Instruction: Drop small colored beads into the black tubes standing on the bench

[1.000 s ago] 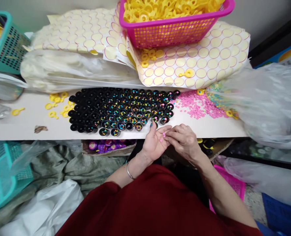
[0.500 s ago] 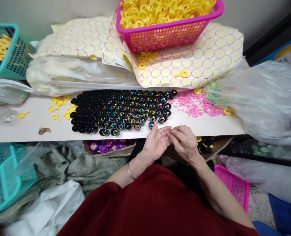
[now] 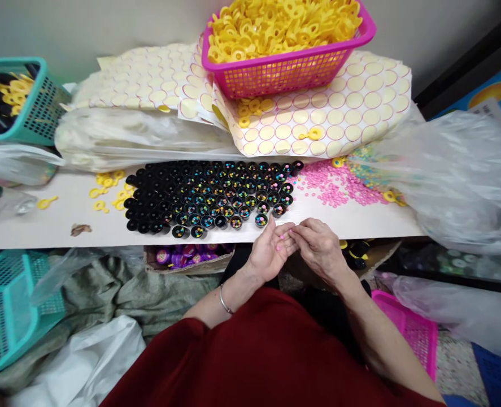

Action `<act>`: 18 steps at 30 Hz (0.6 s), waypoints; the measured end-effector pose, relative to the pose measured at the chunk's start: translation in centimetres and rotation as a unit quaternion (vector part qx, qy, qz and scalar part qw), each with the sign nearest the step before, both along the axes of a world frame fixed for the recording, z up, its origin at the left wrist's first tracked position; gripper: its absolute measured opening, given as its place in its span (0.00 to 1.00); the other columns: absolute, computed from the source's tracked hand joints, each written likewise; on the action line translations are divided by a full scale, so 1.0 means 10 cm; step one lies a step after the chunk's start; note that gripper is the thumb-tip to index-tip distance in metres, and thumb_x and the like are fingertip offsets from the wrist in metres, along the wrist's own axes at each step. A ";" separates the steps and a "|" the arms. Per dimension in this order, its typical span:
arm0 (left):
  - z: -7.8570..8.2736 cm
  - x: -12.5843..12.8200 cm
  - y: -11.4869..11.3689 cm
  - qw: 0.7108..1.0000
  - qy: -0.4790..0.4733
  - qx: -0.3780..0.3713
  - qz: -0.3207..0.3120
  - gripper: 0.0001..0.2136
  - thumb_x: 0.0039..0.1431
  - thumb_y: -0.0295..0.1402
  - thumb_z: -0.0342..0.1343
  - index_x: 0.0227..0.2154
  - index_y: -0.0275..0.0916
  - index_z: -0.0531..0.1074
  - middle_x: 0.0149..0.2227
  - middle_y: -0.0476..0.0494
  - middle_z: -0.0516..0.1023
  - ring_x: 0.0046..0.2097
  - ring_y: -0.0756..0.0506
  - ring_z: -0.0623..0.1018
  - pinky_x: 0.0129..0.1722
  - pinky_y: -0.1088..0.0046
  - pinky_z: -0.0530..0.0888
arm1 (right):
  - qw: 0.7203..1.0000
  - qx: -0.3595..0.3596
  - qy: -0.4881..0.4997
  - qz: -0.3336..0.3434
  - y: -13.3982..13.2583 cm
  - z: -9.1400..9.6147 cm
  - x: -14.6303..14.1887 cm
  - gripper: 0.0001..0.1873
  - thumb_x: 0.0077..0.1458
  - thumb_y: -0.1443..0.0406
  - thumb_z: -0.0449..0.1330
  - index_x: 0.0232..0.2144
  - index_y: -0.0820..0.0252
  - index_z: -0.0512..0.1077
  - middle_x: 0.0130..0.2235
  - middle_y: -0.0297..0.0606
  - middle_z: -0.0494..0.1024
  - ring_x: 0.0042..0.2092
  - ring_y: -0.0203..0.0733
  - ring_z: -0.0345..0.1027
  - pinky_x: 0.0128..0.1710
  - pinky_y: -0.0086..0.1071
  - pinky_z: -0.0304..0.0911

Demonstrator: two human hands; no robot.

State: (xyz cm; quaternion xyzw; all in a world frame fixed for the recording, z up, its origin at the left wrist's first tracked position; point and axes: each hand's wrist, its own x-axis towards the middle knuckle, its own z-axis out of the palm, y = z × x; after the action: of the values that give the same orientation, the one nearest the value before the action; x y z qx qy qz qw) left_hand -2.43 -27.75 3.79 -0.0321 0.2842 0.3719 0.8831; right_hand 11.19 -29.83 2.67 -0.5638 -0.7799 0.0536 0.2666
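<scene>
Palm up, my left hand [image 3: 267, 255] is loosely cupped at the table's front edge and holds a few small pink beads [image 3: 279, 249]. My right hand [image 3: 319, 246] is closed in a pinch over the left fingers, with a pink bead at its fingertips. Just beyond my hands stand rows of small black cups [image 3: 208, 220]. Many of those toward the right contain coloured beads, some with pink ones among them; the cups at the left look dark inside. A spread of loose pink beads [image 3: 339, 189] lies on the table right of the cups.
A pink basket [image 3: 284, 70] full of yellow ring-ended pieces stands on sticker sheets [image 3: 352, 102] at the back. Plastic bags [image 3: 453, 181] crowd the right end. Yellow pieces [image 3: 106, 180] lie left of the cups. A teal basket [image 3: 49, 107] is at far left; boxes [image 3: 191, 265] sit below.
The whole view has shifted slightly, with the table items a little lower in the picture. Both hands keep nearly the same pose, the right fingertips still pinched at the left fingers.
</scene>
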 end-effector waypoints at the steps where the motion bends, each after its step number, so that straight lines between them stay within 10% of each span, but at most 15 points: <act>1: -0.01 0.00 0.00 1.000 0.003 0.003 0.003 0.25 0.66 0.45 0.40 0.31 0.29 0.76 0.24 0.45 0.70 0.28 0.53 0.70 0.40 0.75 0.68 | 1.000 -0.003 -0.009 0.000 0.01 0.00 0.00 0.12 0.60 0.67 0.51 0.31 0.62 0.73 0.30 0.39 0.70 0.32 0.37 0.62 0.32 0.32 0.56; 8: -0.06 -0.04 0.03 1.000 -0.008 0.028 0.010 0.25 0.66 0.44 0.40 0.31 0.29 0.75 0.21 0.51 0.63 0.20 0.56 0.59 0.31 0.78 0.65 | 0.995 -0.055 -0.043 0.069 0.14 0.11 0.00 0.11 0.57 0.69 0.51 0.29 0.61 0.72 0.28 0.38 0.70 0.30 0.36 0.62 0.31 0.31 0.55; 13: -0.01 -0.09 0.04 1.000 -0.008 0.020 -0.009 0.26 0.66 0.44 0.37 0.36 0.29 0.75 0.28 0.41 0.74 0.34 0.49 0.75 0.45 0.70 0.69 | 0.990 -0.047 0.128 0.039 0.46 0.14 0.02 0.09 0.57 0.65 0.53 0.29 0.59 0.71 0.30 0.37 0.71 0.31 0.35 0.64 0.32 0.31 0.59; 18: -0.04 -0.10 0.02 0.999 0.009 0.004 -0.037 0.24 0.65 0.45 0.40 0.36 0.29 0.75 0.36 0.34 0.78 0.41 0.44 0.78 0.48 0.67 0.68 | 0.997 -0.028 0.074 0.007 0.87 0.04 -0.04 0.11 0.55 0.63 0.53 0.25 0.58 0.73 0.30 0.38 0.72 0.34 0.39 0.64 0.34 0.34 0.58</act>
State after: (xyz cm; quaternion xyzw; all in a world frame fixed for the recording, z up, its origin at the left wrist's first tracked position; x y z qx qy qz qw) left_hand -3.44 -27.57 3.42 -0.0141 0.2916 0.3403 0.8938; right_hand 10.79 -21.14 3.03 -0.5604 -0.7598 0.1193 0.3074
